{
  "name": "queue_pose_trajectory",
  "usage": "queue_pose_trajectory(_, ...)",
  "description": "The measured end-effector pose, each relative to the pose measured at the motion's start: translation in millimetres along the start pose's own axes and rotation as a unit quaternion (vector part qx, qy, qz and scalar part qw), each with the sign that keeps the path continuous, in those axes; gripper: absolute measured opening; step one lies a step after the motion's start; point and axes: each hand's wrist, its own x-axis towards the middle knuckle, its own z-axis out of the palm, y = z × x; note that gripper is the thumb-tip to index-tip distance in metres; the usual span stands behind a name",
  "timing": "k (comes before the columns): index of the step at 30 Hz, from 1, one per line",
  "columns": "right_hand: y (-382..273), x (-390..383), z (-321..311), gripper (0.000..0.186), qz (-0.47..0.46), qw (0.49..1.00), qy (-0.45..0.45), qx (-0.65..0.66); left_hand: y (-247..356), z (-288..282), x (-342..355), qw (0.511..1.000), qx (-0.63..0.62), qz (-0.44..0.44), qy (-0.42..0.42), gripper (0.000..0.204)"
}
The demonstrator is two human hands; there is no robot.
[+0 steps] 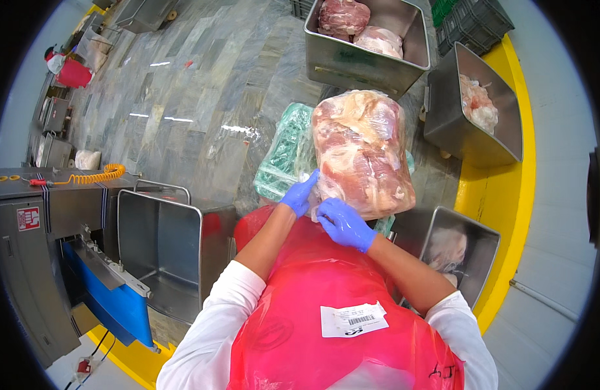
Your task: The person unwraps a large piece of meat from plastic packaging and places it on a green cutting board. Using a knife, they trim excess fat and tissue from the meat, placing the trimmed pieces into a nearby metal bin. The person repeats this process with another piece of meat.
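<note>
A large clear plastic bag of raw meat (361,149) lies in front of me, partly over a green plastic-wrapped stack (283,146). My left hand (300,195), in a blue glove, grips the bag's near-left plastic, with its index finger pointing up along the edge. My right hand (342,221), also gloved in blue, is closed on the plastic at the bag's bottom left, fingertips close to my left hand. My red plastic apron (280,292) carries a white label.
Steel bins with meat stand ahead (368,68), at right (479,136) and lower right (479,260). An empty steel bin (160,227) and a machine with blue belt (101,286) are left. A yellow curb (505,195) lines the right wall. Someone in red (72,71) is far left.
</note>
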Motion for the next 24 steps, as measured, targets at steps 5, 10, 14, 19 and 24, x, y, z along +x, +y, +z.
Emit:
queue_pose_trajectory(5,-6,-17,-18,0.014,-0.030,0.963,0.208,-0.169,30,-27,-61,0.945,0.322,-0.062,0.008,0.023)
queue_pose_trajectory(10,12,-28,32,0.010,0.031,0.971,0.236,-0.007,45,4,-152,0.959,0.266,-0.094,-0.007,0.023)
queue_pose_trajectory(14,7,-18,45,0.012,0.213,0.944,0.208,0.142,31,26,-157,0.982,0.125,-0.127,-0.056,0.031)
queue_pose_trajectory(19,20,-34,61,0.025,0.116,0.979,0.134,0.105,-27,41,-104,0.998,-0.043,-0.048,0.024,0.034)
queue_pose_trajectory(24,0,-36,50,0.038,0.017,0.990,0.067,0.123,-40,11,-60,0.999,-0.025,-0.023,0.009,0.017)
